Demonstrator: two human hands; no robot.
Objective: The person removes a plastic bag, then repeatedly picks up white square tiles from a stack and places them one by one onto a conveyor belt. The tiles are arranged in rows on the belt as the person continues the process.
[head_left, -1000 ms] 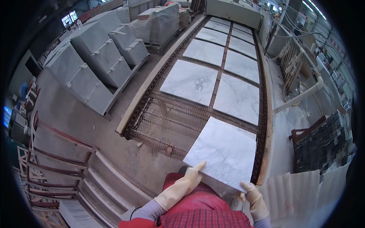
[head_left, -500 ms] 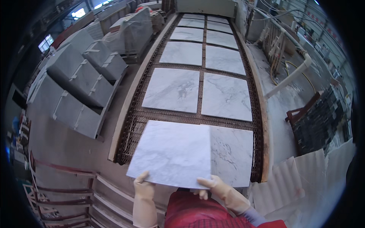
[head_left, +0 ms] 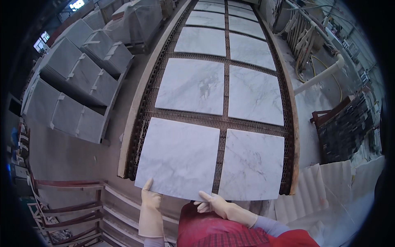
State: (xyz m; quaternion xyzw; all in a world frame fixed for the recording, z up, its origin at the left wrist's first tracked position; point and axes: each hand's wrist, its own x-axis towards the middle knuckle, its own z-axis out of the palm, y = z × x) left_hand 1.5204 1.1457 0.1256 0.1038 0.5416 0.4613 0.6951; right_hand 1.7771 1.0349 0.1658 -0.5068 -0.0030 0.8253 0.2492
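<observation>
Eight white marble tiles lie on the mesh conveyor belt (head_left: 224, 121) in two columns, four rows running away from the person, though the far end is cut off. The nearest left tile (head_left: 177, 157) sits with its near edge jutting past the belt's end. The left hand (head_left: 150, 196), gloved, pinches that tile's near left corner, thumb on top. The right hand (head_left: 217, 204), also gloved, grips the near edge close to its right corner, fingers curled under. The neighbouring right tile (head_left: 252, 164) lies just beside it, a narrow strip of mesh between them. Left of the belt, open concrete floor (head_left: 66, 152) separates it from grey wrapped stacks (head_left: 78, 78). A red metal rack (head_left: 70, 206) stands by the person's left
</observation>
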